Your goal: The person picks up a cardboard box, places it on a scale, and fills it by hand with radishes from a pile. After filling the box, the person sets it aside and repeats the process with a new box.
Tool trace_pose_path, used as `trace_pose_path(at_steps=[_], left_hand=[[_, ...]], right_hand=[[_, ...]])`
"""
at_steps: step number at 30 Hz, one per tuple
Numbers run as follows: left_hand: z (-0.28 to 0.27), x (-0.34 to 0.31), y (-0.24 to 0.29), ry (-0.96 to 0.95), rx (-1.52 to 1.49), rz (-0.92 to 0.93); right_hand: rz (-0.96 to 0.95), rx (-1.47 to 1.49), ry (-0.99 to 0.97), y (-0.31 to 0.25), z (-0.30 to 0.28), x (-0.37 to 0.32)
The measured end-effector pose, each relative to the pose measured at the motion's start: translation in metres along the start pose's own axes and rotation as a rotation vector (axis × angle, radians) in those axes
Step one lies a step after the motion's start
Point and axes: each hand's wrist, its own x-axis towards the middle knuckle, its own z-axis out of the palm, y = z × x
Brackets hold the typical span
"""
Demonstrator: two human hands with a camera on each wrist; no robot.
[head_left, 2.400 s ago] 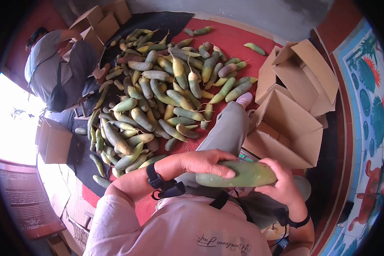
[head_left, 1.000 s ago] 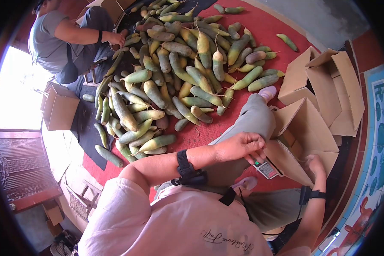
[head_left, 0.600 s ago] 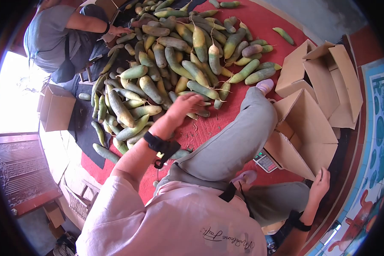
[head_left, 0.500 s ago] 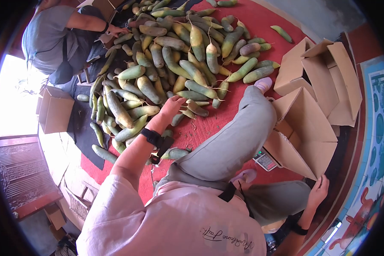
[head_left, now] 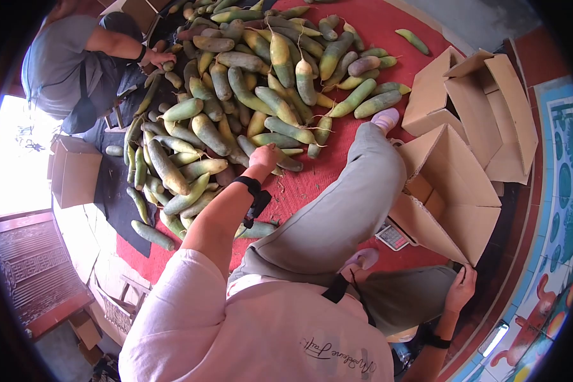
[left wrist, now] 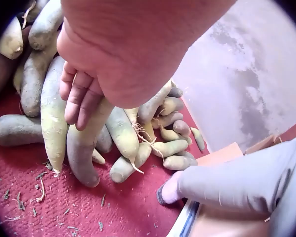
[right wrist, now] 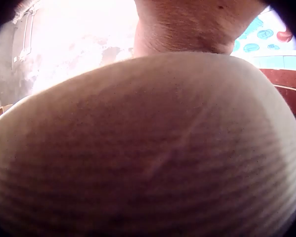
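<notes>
My left hand [head_left: 263, 158] reaches down to the near edge of a large pile of green radishes [head_left: 235, 76]. In the left wrist view that hand [left wrist: 83, 98] lies over a curved radish [left wrist: 83, 155], its fingers wrapped down the side; the radish's lower end rests near the red mat. My right hand [head_left: 461, 290] is by my bent knee [head_left: 420, 293], loosely curled with nothing visible in it, fingertips right at the near corner of an open cardboard box [head_left: 468, 219]. The knee fills most of the right wrist view and hides the fingers there.
A second open box [head_left: 490, 114] stands beyond the first. A small scale with a keypad [head_left: 391, 237] sits by the near box on the red mat [head_left: 312, 184]. Another person [head_left: 70, 63] sits at the pile's far left. One radish [head_left: 412, 41] lies apart at the back.
The radish held in both hands 2.4 seconds ago is gone from them. My left hand has gone out to the pile; my right hand has moved from inside the box to beside my knee.
</notes>
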Motion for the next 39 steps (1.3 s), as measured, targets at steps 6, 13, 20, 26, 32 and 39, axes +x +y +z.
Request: trace_pose_path(at_steps=[6,13,20,26,32,39], left_hand=[[-0.019,-0.033,-0.004,0.128,0.01,0.066],[-0.106,-0.102,-0.001,0.205,-0.932,0.103],[-0.183,-0.184,0.072,0.082,-1.184,0.332],[-0.16,-0.218,0.128,-0.426,-1.33,0.523],[-0.139,-0.222,0.144,-0.582,-1.139,0.631],[-0.155,-0.203,0.147,-0.513,-1.086,0.639]], right_hand=[[-0.019,0.014,-0.002,-0.006,-0.003,0.001],[-0.053,0.128,0.051,-0.038,-0.018,0.018],[-0.21,0.363,0.056,-0.125,-0.056,0.054],[-0.051,1.035,-0.331,-0.195,-0.074,0.059],[0.187,1.268,-0.458,-0.181,-0.065,0.047],[0.355,1.362,-0.152,-0.145,-0.076,0.067]])
